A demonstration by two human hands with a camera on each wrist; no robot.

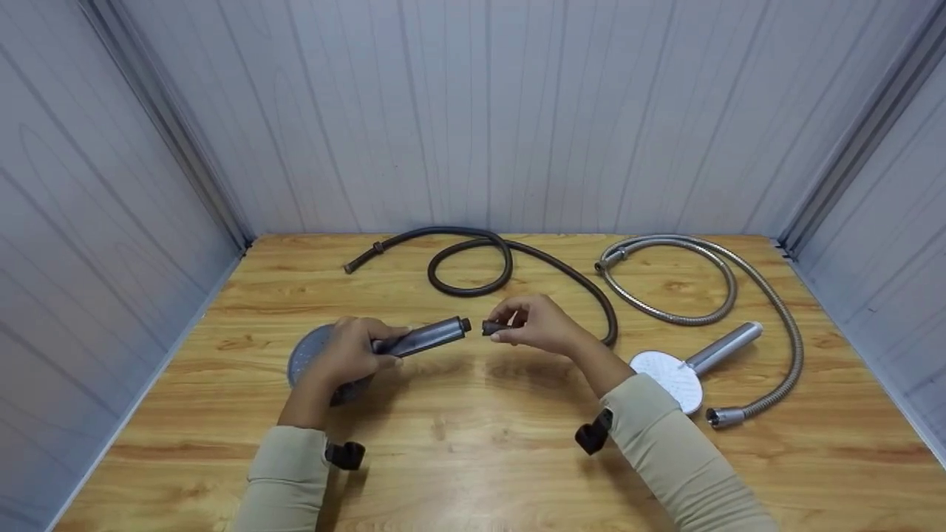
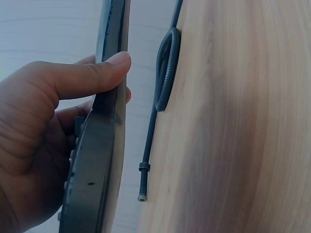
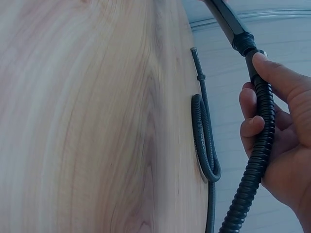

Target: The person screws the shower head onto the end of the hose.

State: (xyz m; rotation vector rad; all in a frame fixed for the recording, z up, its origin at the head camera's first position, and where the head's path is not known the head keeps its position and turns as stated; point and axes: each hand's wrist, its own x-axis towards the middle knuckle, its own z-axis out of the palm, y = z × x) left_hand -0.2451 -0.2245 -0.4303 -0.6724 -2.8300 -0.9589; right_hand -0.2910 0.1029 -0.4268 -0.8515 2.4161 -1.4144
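My left hand [image 1: 352,349] grips a dark grey shower head [image 1: 432,336] around its handle, near the round spray face. The threaded handle end points right. In the left wrist view, the thumb of the left hand [image 2: 53,97] lies along the handle's side. My right hand [image 1: 538,324] pinches the end fitting of a black shower hose [image 1: 599,295] between thumb and fingers. A small gap parts fitting and handle end in the head view. From the right wrist, the ribbed hose [image 3: 257,145] runs down past the right hand [image 3: 286,107]; its fitting is close to the handle's thread.
The black hose loops across the back of the wooden table [image 1: 458,458]; its other end lies at back left. On the right lie a silver hose [image 1: 787,332] and a second shower head [image 1: 669,377] with a white face. Pale panels [image 1: 473,111] enclose the table.
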